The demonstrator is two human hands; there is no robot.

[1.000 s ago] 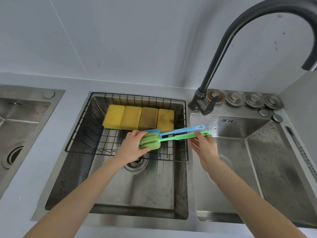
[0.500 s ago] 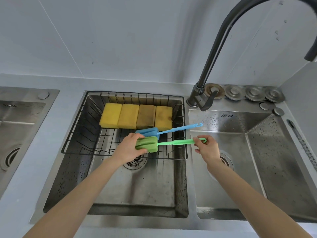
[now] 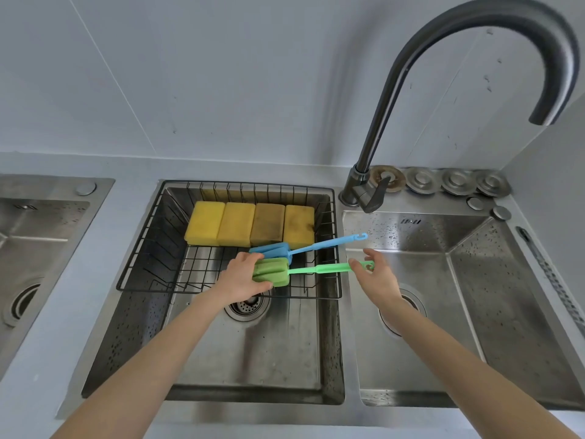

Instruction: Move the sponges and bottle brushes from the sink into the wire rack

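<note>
Over the steel sink, the left hand pinches the green bottle brush head while the right hand, fingers spread, barely touches its handle, which could tip off the wire rack rim.

Rack's left half lies open; sponges block its back

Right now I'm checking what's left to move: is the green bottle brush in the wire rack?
Partly. Its sponge head is inside the wire rack under the left hand; the handle overhangs the rack's right rim toward the right hand.
</note>
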